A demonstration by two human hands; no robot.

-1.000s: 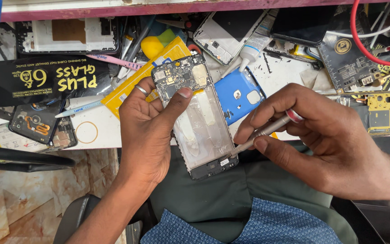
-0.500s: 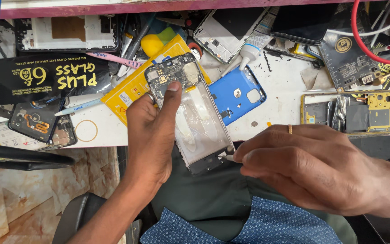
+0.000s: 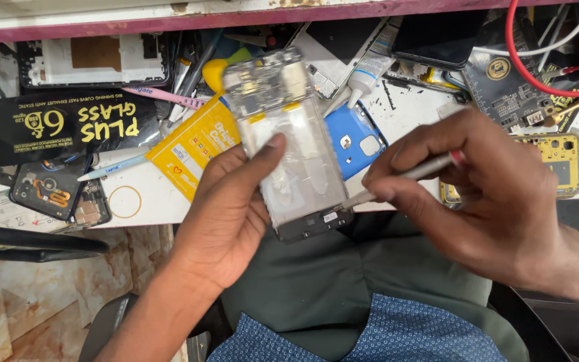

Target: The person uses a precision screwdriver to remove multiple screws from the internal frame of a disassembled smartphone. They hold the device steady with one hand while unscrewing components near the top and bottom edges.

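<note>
Above the lap, left hand (image 3: pixel 226 214) clamped on opened phone (image 3: pixel 289 147), right hand (image 3: pixel 484 201) pinching tool (image 3: pixel 403 175).

Opened phone (image 3: pixel 293 144) in my left hand (image 3: pixel 226 214), back cover off, circuit board at the far end, tilted above the counter edge. Slim metal tool (image 3: pixel 403 175) in my right hand (image 3: pixel 484 194), tip touching the phone's lower right edge.
</note>
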